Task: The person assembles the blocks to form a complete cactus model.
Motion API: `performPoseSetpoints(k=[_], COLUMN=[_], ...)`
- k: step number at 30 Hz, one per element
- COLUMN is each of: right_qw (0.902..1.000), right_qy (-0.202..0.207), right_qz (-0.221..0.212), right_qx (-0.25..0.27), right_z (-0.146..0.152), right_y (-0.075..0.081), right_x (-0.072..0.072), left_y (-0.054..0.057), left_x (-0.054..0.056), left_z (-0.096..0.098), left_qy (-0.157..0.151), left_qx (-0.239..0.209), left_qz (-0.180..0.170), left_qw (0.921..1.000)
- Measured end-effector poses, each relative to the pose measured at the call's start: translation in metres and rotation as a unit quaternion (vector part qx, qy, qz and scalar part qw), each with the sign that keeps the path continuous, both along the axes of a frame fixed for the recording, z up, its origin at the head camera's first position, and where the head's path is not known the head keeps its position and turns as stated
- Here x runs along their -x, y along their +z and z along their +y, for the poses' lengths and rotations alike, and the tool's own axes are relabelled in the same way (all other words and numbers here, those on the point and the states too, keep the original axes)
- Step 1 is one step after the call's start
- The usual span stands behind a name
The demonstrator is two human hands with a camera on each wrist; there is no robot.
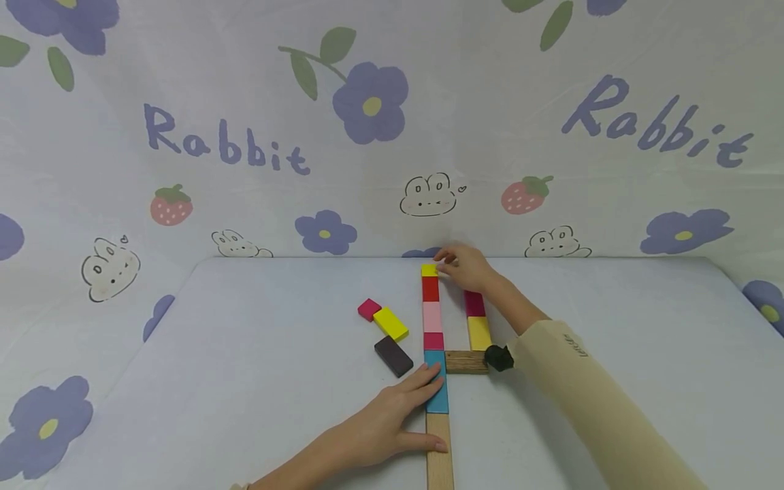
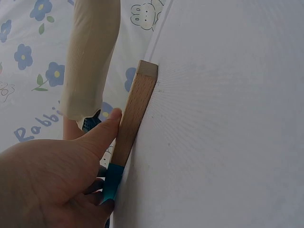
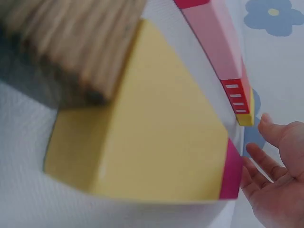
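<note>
A straight row of coloured blocks runs away from the person across the white table. My left hand rests its fingertips on the blue block and its thumb on the plain wooden block. Beyond these lie magenta, pink and red blocks, then a small yellow block at the far end. Fingers loosely bent, my right hand is right beside that yellow block; in the right wrist view a gap shows between the thumb and the yellow block.
A brown wood-grain block joins the row from the right, leading to a pale yellow block and a magenta one. Left of the row lie loose magenta, yellow and dark brown blocks. A patterned cloth hangs behind.
</note>
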State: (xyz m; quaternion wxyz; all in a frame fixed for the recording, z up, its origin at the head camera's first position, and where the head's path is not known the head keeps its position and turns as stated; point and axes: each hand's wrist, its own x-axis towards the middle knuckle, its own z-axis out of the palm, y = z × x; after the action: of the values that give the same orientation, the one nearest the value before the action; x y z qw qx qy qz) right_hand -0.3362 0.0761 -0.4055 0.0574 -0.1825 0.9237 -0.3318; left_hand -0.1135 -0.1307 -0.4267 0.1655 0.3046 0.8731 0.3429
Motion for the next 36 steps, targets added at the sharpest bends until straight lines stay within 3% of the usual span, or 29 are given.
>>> performPoseSetpoints(k=[8,21,31,36], right_qw=[0.9985,0.9895,0.9872,0.9889], right_qy=[-0.012,-0.039,-0.043,-0.049], right_qz=[0.032,0.066,0.077,0.061], right_qx=[0.042,0.123,0.133,0.127], right_z=[0.008,0.017,0.035,0.043], right_y=[0.007,0.024,0.026,0.021], right_x=[-0.009,-0.057,-0.087,-0.102], left_y=[0.001,-0.001,-0.002,-0.003], left_x=[-0.001,0.000,0.000,0.000], left_z=[0.000,0.000,0.000,0.000], left_qy=[0.002,0.002,-0.001,0.000], left_qx=[0.001,-0.003,-0.005,-0.003], left_qz=[0.002,0.002,0.010,0.009], left_qw=[1.0000,1.0000,0.9999,1.0000])
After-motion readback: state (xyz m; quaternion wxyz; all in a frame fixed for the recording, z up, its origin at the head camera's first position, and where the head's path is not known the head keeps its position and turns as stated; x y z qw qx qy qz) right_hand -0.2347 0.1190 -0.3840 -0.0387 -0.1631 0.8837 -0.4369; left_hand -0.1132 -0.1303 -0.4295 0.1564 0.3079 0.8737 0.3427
